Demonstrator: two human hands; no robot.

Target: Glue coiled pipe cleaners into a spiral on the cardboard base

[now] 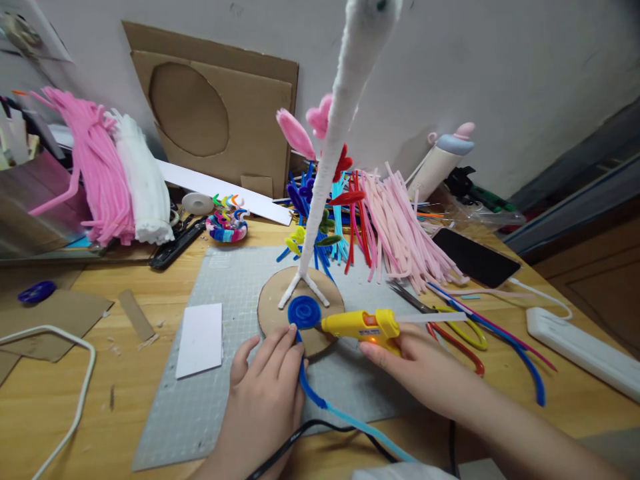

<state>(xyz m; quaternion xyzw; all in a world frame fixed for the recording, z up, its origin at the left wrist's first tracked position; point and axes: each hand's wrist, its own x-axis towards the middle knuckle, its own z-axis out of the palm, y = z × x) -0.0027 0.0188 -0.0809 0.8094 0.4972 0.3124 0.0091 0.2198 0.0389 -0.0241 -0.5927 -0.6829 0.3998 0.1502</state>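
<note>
A round cardboard disc (273, 293) lies on the grey cutting mat (165, 407). From it a tall white wrapped stem (325, 160) rises on forked feet. In front of the feet sits a flat blue coil (305, 312), whose free strand (309, 390) runs toward me and turns light blue. The fingertips of my left hand (267, 380) press on the strand at the coil's near edge. My right hand (400, 353) is wrapped round a yellow glue gun (363, 325), its nozzle at the right side of the coil and a glue stick out of its back.
Scissors (457, 317) lie right of the mat, near a black phone (475, 257) and a white power strip (580, 347). Pink stems (405, 233) and a bottle (440, 163) stand behind. A black cable (300, 433) crosses in front. A white card (200, 340) lies left.
</note>
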